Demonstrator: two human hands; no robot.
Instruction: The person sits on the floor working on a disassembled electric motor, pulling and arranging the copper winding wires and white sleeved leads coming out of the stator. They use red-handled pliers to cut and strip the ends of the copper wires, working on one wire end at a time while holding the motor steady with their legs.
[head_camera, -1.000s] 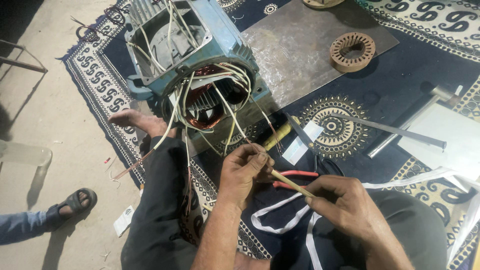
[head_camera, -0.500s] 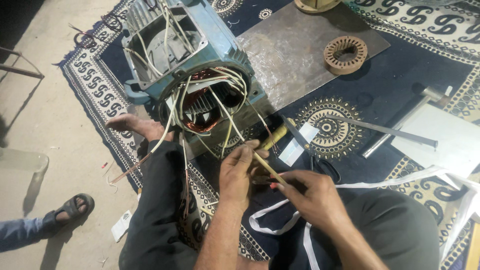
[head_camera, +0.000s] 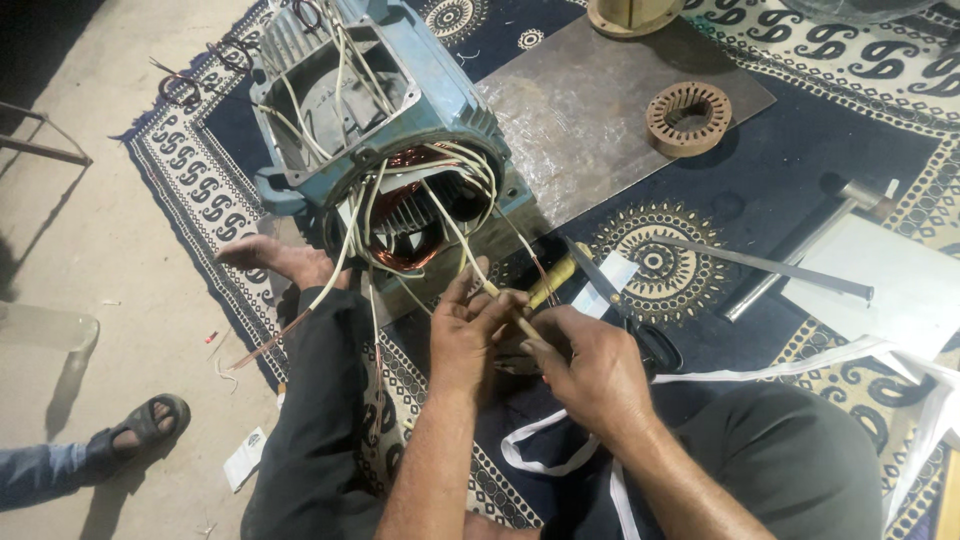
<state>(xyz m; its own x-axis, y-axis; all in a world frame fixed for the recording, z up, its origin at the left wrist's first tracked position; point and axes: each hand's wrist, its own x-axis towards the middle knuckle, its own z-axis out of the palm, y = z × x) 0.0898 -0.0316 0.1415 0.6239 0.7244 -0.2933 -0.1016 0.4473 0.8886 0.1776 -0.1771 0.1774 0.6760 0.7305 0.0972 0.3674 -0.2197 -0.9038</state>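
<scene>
- Centrally, two hands meet: left hand (head_camera: 468, 330) and right hand (head_camera: 590, 365) both pinch one cream lead wire (head_camera: 462, 240) near the blue motor housing (head_camera: 380, 130).
- One scissors (head_camera: 625, 315), right.
- One stator ring (head_camera: 688, 117), far right.

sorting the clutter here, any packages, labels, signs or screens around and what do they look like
Paper slip: on the floor beside the rug, small white rectangle with a dark mark.
Tag: on the rug by the scissors, white, rectangular.
White sheet: right side, large, blank.
No screens or signs.
</scene>
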